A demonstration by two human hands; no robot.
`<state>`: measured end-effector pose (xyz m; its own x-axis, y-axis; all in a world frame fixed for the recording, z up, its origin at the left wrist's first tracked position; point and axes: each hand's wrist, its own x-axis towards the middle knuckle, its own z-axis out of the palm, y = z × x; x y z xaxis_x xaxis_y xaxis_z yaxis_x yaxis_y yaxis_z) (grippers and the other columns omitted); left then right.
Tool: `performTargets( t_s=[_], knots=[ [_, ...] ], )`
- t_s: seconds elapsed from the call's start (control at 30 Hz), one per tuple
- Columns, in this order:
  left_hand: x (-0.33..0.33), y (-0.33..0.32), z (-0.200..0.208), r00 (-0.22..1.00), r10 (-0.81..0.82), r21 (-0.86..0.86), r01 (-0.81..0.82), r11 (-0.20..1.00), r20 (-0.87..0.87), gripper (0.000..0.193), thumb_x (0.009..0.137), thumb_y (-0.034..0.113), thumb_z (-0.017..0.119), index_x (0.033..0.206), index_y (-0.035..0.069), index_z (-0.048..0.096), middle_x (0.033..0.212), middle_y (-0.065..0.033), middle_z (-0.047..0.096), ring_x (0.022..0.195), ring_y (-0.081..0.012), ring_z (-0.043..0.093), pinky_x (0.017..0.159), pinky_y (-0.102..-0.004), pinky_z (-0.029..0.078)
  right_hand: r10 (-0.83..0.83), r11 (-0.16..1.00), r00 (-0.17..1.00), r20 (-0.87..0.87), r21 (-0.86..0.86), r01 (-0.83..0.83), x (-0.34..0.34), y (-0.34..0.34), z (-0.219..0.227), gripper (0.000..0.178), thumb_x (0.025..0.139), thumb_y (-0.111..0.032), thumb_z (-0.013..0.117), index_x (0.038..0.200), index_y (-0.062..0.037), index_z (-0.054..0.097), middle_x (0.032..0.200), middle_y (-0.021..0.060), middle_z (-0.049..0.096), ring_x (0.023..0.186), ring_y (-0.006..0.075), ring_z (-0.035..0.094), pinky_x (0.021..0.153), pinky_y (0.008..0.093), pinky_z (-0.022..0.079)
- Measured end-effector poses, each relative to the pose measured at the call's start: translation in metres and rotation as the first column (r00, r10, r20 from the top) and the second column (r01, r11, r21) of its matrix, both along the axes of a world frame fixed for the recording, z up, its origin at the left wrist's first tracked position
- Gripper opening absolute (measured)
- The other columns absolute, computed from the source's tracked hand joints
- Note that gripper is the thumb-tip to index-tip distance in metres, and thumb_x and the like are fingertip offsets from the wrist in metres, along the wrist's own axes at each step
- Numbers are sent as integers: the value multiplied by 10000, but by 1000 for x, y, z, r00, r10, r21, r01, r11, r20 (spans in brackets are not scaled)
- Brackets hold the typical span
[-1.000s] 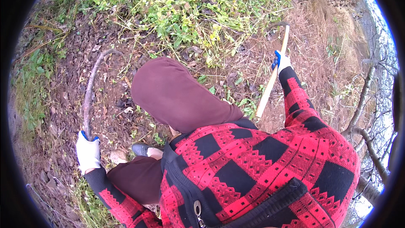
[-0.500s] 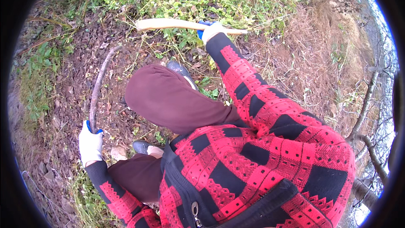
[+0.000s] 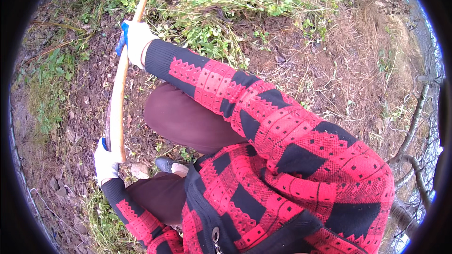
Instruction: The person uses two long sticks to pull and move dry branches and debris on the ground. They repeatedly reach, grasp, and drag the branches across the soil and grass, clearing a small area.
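My right hand (image 3: 137,42), in a white glove with blue fingers and palm, is closed round a long, curved, pale wooden tool handle (image 3: 118,99). A small grey part shows at the handle's far end, among the weeds; its kind is unclear. The wider near end reaches down beside my left hand (image 3: 105,162). That hand, gloved alike, grips the lower end of a dark, bent stick (image 3: 108,122). The handle hides most of the stick, and I cannot tell whether the two touch.
Low green weeds (image 3: 207,37) grow ahead, and dry grass (image 3: 348,70) spreads to the right. Fallen leaves cover brown soil around my bent legs. A pale stone (image 3: 140,170) lies near my shoe (image 3: 165,163). Bare branches (image 3: 413,122) stand at the far right.
My right hand has swung left with the wooden handle, which has turned from lying crosswise to pointing away from me, over the stick. My left hand has barely moved.
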<state>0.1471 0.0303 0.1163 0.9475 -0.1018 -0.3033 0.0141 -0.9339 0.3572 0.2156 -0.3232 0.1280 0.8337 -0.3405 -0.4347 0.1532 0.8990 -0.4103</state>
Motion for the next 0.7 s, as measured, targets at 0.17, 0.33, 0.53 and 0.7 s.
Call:
performTargets(
  t_s=[0.17, 0.33, 0.53, 0.7],
  knots=[
    [-6, -10, 6, 999, -53, 125, 54, 991, -9, 529, 807, 94, 752, 1305, 16, 591, 1044, -196, 719, 882, -274, 703, 807, -388, 546, 25, 995, 967, 254, 85, -48, -32, -41, -6, 262, 1023, -247, 563, 825, -120, 448, 629, -4, 451, 495, 167, 462, 499, 363, 469],
    [-8, -12, 9, 993, -107, 204, 92, 975, 59, 626, 789, 132, 809, 1350, 10, 561, 1124, -218, 707, 1025, -359, 702, 896, -417, 539, 141, 921, 740, 657, 187, -341, -131, -187, -2, 228, 991, -176, 613, 840, -86, 468, 676, -12, 458, 564, 108, 468, 581, 267, 461],
    [-9, -15, 11, 976, -194, 275, 161, 948, 96, 690, 813, 154, 794, 1432, 33, 515, 1222, -240, 680, 1137, -379, 668, 963, -424, 528, -111, 895, 968, -225, -447, -1, -314, -312, -45, 198, 1016, -194, 592, 881, -97, 486, 674, 6, 464, 517, 128, 451, 501, 279, 440],
    [-9, -23, 19, 980, -176, 257, 147, 955, 93, 644, 818, 166, 788, 1397, 32, 539, 1183, -237, 692, 1095, -383, 680, 932, -436, 534, -574, 783, 695, -432, -537, 313, -384, -296, -173, 244, 1044, -274, 501, 854, -123, 476, 644, 38, 510, 500, 201, 488, 478, 372, 433]
  ],
)
